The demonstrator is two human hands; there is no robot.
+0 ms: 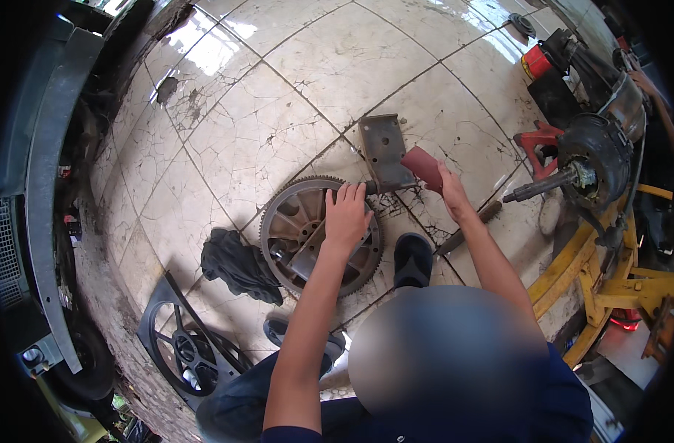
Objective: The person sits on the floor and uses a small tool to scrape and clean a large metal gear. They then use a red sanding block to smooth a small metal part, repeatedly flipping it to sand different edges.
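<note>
A toothed flywheel lies flat on the tiled floor in front of me. My left hand rests on its far right part, fingers stretched and slightly apart. Close by its fingertips is a short dark cylindrical piece, whose contact with the hand I cannot make out. A flat metal piece lies across the wheel, partly under my left forearm. In my right hand, a reddish-brown sheet of sandpaper is pinched between thumb and fingers, above the floor right of the wheel.
Beyond the wheel lies a bent metal bracket with holes. A dark cloth sits left of it, and a black spoked frame nearer me. An axle assembly and yellow stand are at right. A brush lies beyond my shoe.
</note>
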